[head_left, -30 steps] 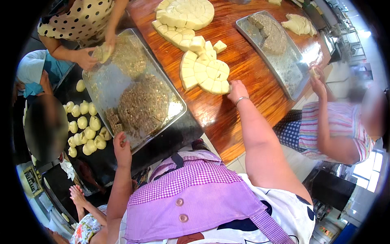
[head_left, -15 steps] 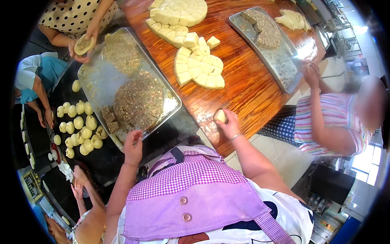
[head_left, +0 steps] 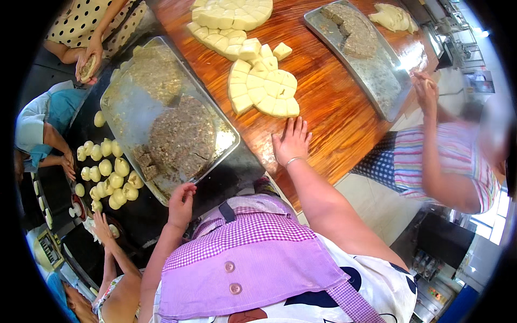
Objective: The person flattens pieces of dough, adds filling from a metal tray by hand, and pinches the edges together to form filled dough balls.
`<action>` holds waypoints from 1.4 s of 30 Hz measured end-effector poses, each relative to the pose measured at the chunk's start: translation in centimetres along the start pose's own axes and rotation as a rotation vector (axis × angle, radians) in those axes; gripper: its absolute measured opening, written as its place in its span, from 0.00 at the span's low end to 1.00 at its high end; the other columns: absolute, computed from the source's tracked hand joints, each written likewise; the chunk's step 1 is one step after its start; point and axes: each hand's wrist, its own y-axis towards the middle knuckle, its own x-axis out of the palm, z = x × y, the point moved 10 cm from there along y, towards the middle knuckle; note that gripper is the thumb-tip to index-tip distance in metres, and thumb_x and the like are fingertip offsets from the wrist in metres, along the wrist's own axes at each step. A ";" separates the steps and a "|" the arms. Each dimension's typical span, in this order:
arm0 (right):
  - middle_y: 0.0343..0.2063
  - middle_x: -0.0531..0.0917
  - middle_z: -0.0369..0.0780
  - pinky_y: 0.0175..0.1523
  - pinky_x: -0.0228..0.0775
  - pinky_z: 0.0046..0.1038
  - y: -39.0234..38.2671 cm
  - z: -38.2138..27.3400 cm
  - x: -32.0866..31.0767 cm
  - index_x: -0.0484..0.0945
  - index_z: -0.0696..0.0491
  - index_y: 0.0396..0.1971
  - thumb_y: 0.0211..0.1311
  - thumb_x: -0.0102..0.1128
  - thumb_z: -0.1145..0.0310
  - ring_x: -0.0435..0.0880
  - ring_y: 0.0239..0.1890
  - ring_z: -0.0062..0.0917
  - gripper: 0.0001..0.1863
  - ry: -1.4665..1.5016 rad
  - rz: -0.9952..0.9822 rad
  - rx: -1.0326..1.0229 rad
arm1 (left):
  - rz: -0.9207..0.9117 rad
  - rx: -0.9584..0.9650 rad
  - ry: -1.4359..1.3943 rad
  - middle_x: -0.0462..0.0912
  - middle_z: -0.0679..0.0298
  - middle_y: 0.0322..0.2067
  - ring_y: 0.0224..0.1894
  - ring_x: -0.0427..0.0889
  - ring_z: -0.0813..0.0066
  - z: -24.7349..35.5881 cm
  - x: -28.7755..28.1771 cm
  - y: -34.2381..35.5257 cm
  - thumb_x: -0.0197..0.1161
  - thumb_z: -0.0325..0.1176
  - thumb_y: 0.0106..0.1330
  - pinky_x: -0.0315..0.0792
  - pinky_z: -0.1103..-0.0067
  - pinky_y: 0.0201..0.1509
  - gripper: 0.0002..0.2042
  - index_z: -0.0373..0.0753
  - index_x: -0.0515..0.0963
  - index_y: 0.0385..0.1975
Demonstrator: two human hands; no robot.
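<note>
My right hand (head_left: 293,144) lies flat on the wooden table (head_left: 339,129), palm down with fingers stretched out. Whatever may be under the palm is hidden. Just beyond its fingertips is a slab of pale dough (head_left: 264,91) cut into small pieces, and a loose dough piece (head_left: 282,51) sits farther off. My left hand (head_left: 181,204) hovers by the near corner of a metal tray (head_left: 229,141), its fingers loosely bent and nothing visible in them. A brown, crumbly mound of filling (head_left: 183,134) fills the near part of that tray.
Several round dough balls (head_left: 116,180) stand on the black surface left of the tray. A second metal tray (head_left: 371,83) with filling is at the far right. Co-workers stand around: a person in a striped top (head_left: 431,156) at right, others along the left side.
My right hand held a small dough piece upright between its fingers; now it is spread flat on the table and the piece is out of sight. My left hand has dropped slightly nearer.
</note>
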 end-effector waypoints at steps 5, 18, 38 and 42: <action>0.74 0.45 0.50 0.76 0.32 0.48 -0.1 0.2 0.1 0.46 0.59 0.72 0.65 0.45 0.40 0.37 0.76 0.43 0.47 0.050 0.075 -0.035 | -0.068 0.055 0.039 0.80 0.61 0.41 0.43 0.80 0.75 2.0 0.8 0.9 0.56 0.20 0.68 0.73 0.80 0.49 0.11 0.34 0.76 0.48; 0.74 0.46 0.47 0.77 0.33 0.43 -4.8 -1.0 1.6 0.47 0.59 0.72 0.65 0.46 0.39 0.39 0.76 0.41 0.47 -0.089 -0.038 -0.276 | -0.133 0.117 0.141 0.81 0.58 0.42 0.46 0.81 0.69 2.6 0.7 2.1 0.57 0.21 0.67 0.74 0.77 0.51 0.12 0.34 0.75 0.49; 0.74 0.45 0.48 0.76 0.37 0.44 -7.7 -0.9 3.0 0.45 0.59 0.72 0.61 0.56 0.42 0.40 0.76 0.43 0.51 -0.075 -0.120 -0.370 | -0.208 0.074 0.114 0.82 0.57 0.42 0.46 0.82 0.65 0.9 0.6 0.3 0.57 0.20 0.65 0.75 0.75 0.51 0.13 0.34 0.76 0.49; 0.75 0.43 0.46 0.77 0.35 0.42 -9.1 -0.9 4.3 0.43 0.57 0.73 0.63 0.51 0.38 0.38 0.77 0.41 0.51 -0.175 -0.189 -0.397 | -0.214 0.162 0.182 0.82 0.57 0.43 0.46 0.82 0.66 3.2 0.6 0.3 0.56 0.21 0.66 0.75 0.76 0.52 0.12 0.33 0.76 0.49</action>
